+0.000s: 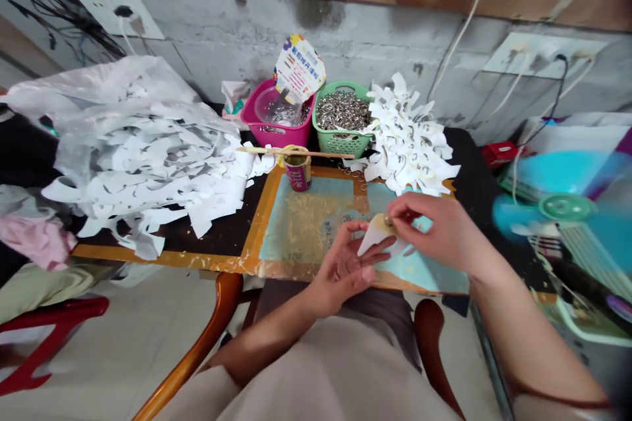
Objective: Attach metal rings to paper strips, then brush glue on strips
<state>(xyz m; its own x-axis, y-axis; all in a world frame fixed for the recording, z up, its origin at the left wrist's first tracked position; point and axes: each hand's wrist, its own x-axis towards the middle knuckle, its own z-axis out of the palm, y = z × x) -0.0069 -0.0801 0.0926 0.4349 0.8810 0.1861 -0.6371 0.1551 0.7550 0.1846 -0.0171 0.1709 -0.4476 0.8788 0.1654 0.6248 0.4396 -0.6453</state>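
Over the front of the work board, my left hand (345, 270) is turned palm up, with a small white cut piece (374, 239) between its fingers and the thumb standing apart. The piece has a yellowish, glue-like end. At that end my right hand (432, 230) pinches a small metal ring (388, 219) with thumb and fingertips, partly covering it. Behind my hands stands a small purple can (298, 175) with yellowish smears on its rim. A thin wooden stick (326, 154) lies across its top.
Loose white cut pieces (172, 164) heap at the left. A pink basket (279, 137) and a green basket (343, 143) hold metal rings. More white pieces with rings (409, 145) pile at the right, near a blue fan (565, 204). A red stool (64, 329) stands at left.
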